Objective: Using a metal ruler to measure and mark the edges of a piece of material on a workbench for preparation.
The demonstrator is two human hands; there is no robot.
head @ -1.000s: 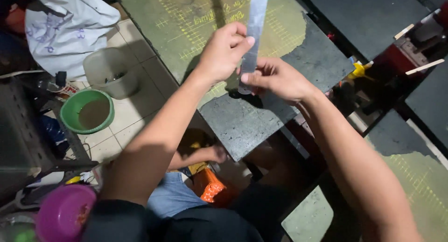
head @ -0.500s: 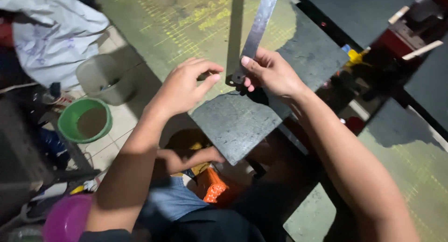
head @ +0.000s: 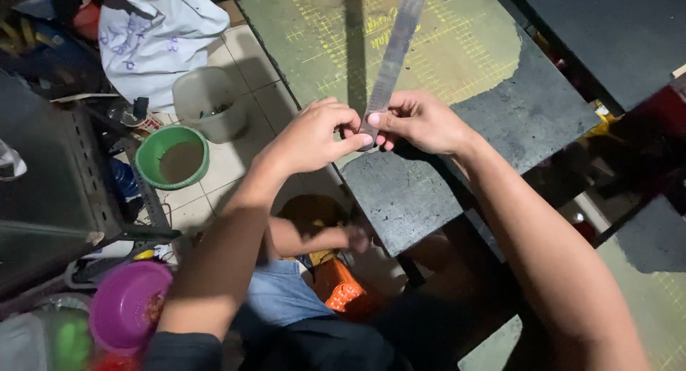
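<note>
While the fingers (head: 356, 136) of both hands pinch the near end of a long steel ruler (head: 394, 56), the strip reaches away over the table (head: 500, 121), its far end out of view. The left hand (head: 311, 139) and right hand (head: 421, 121) meet at the table's left edge, closed on the metal. Held only at one end, the ruler could swing or slip from the grip and drop to the tiled floor (head: 243, 92), near the green bowl (head: 171, 156) and white bucket (head: 207, 99) at left. Its thin edge might nick a fingertip.
</note>
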